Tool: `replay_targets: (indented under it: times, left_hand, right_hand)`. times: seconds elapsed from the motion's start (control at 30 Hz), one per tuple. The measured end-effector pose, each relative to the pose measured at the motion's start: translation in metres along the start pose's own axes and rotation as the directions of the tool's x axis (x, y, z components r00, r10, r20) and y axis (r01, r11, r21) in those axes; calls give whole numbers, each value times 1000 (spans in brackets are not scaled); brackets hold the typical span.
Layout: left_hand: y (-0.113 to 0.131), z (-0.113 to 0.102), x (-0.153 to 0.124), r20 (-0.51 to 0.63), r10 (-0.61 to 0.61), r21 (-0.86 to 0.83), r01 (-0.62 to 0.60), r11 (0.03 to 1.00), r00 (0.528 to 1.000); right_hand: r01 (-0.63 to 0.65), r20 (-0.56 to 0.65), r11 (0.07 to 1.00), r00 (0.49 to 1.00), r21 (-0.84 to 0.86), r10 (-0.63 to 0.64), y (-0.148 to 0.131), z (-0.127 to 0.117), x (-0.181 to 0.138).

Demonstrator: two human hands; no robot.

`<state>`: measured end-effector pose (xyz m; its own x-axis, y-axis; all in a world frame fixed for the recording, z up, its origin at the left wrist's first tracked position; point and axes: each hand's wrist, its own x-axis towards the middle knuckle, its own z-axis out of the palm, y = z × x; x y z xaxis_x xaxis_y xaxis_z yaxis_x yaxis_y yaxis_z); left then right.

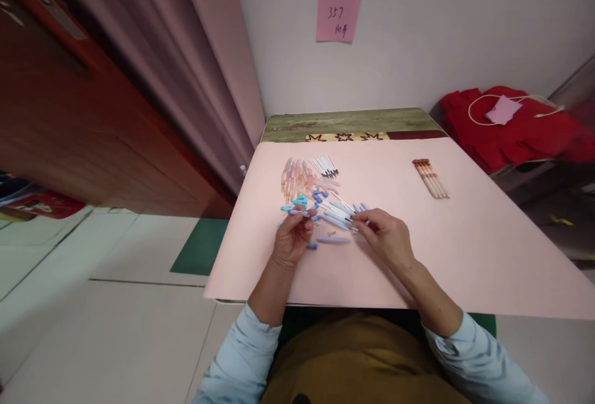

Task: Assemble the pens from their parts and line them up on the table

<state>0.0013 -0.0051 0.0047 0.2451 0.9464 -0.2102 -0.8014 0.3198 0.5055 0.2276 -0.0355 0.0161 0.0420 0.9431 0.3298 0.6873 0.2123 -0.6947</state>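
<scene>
My left hand (292,240) is closed on a pale blue pen part (298,212), held just above the pink table cover (465,249). My right hand (385,233) pinches at the near end of a heap of blue and white pen parts (337,210). One pale blue pen barrel (333,240) lies flat between my hands. A small blue piece (312,246) rests by my left wrist. Beyond the heap lie translucent pink tubes (295,178) and a fan of white refills with dark tips (325,166).
A row of assembled tan pens (431,178) lies at the far right of the cover. Behind it the wooden table edge (348,121) meets the wall with a pink note (339,10). Red cloth (511,125) is heaped to the right. Curtain (195,69) hangs at left.
</scene>
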Motion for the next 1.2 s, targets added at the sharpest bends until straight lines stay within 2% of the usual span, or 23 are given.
replay_targets:
  times: [0.07,0.17,0.33,0.47,0.63,0.83,1.0,1.2]
  left_hand:
    - [0,-1,0,-4,4,-4,-4,1000,1000]
    - [0,-1,1,-19,1,1,-1,1000,1000]
    - [1,2,0,-35,-18,12,18,1000,999]
    - [4,2,-1,-36,-2,-26,1,1000,999]
    - [10,1,-2,-23,80,-103,-82,991,997]
    - [16,-3,0,-29,137,-176,-140,974,990]
    - [17,-5,0,-42,150,-205,-156,966,988]
    - [17,-4,1,-61,151,-192,-160,968,987]
  right_hand:
    - [103,59,978,994,-183,-94,-1,2,-2]
    - [178,167,934,977,-311,-130,-6,5,-2]
    - [245,350,890,931,-384,-105,-20,17,2]
    - [258,435,865,899,-430,-52,-26,28,9]
    - [285,495,844,869,-455,-27,-22,32,17]
    - [259,445,839,895,-479,-23,-21,30,12]
    - [241,438,871,899,-429,-33,-37,34,15]
    - [276,504,888,862,-368,-59,-60,58,27]
